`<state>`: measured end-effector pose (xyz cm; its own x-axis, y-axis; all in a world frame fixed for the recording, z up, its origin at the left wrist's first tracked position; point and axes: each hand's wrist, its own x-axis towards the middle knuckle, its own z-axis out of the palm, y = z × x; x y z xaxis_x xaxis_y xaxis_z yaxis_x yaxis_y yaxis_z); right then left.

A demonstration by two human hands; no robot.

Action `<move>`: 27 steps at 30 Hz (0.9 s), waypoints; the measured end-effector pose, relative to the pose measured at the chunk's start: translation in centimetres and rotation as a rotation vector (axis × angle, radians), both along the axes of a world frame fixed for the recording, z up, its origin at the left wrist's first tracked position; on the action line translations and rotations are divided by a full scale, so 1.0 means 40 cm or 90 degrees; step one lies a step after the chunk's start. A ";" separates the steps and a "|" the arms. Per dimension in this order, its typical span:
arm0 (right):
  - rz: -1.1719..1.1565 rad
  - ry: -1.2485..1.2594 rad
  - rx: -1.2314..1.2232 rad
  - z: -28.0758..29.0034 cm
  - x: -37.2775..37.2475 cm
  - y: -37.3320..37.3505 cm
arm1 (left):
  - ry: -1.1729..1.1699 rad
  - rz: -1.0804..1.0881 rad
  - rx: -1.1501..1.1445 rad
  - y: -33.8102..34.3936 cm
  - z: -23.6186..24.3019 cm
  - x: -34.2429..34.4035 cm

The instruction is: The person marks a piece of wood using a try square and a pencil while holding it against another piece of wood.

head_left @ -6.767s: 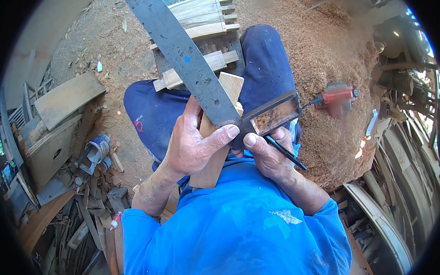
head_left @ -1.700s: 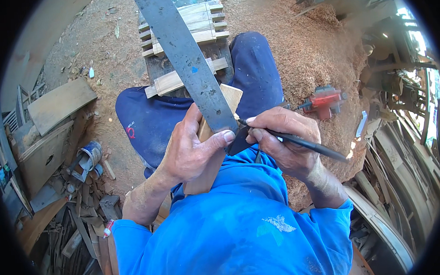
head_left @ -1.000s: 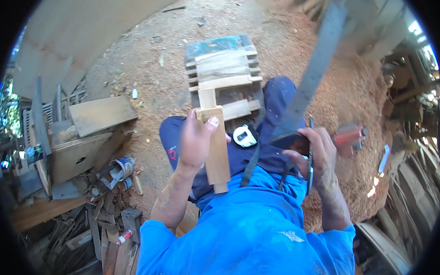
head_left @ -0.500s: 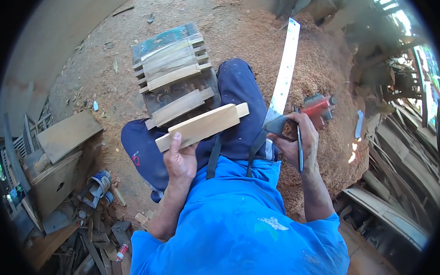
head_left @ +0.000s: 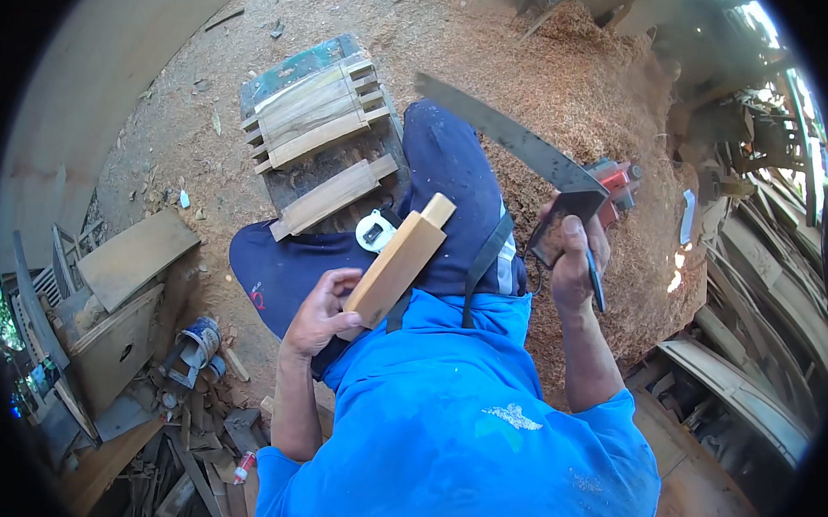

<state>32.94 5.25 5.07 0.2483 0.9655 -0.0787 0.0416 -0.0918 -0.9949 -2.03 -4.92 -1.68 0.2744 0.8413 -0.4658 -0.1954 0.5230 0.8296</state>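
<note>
My left hand (head_left: pixel 319 318) grips the near end of a planed wooden rail (head_left: pixel 394 268), whose narrower tenon points away to the upper right over my lap. In my right hand (head_left: pixel 575 264) is the dark handle of a handsaw (head_left: pixel 519 144); its long tapering blade reaches up and left past my knee. A slim dark pen or pencil (head_left: pixel 596 283) is also tucked in that hand. Just beyond the rail, a round white tape measure (head_left: pixel 376 231) lies on my lap. Another tenoned rail (head_left: pixel 332 197) lies beyond it on a low board.
Several tenoned pieces sit side by side (head_left: pixel 313 121) on the low board (head_left: pixel 298 73) between my knees. A red power tool (head_left: pixel 619 184) stands on wood shavings to the right. Scrap wood (head_left: pixel 193 448) and a paint-stained bucket (head_left: pixel 200 341) are at left; stacked boards (head_left: pixel 762 310) line the right.
The rail in my left hand has swung to a steeper angle, bringing the tape measure into sight. My right hand has turned the saw, its blade swinging left.
</note>
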 end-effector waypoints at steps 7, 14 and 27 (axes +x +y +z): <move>0.085 0.151 -0.072 -0.016 -0.061 -0.039 | 0.455 -0.301 -0.016 0.203 0.060 0.135; 0.090 0.325 -0.127 -0.042 -0.060 -0.076 | 0.232 -0.148 -0.011 0.158 0.040 0.120; 0.237 -0.047 -0.078 0.029 -0.215 -0.085 | 0.310 0.087 0.218 0.080 0.057 0.203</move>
<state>24.33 1.84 6.23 -0.1078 0.9749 -0.1946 0.1654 -0.1754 -0.9705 6.08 -1.74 0.62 -0.0229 0.9779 -0.2079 0.2026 0.2081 0.9569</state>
